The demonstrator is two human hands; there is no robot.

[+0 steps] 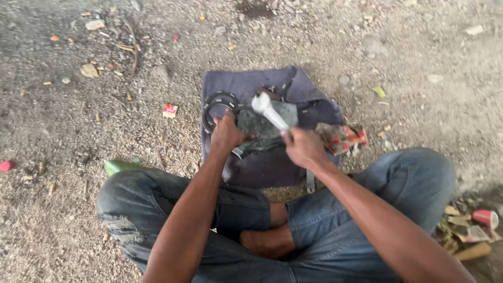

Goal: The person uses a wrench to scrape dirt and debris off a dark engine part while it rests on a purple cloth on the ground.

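Hammer [268,110] gripped by right hand [303,148], probably top-heavy, best held low; slab [264,126] pinned under closed left hand [226,134], looks stiff.

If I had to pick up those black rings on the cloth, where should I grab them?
Probably the far-left arc of the black rings, coming from the upper left. That arc lies bare on the purple cloth, while the left hand covers the near edge and the grey slab crowds the right side.
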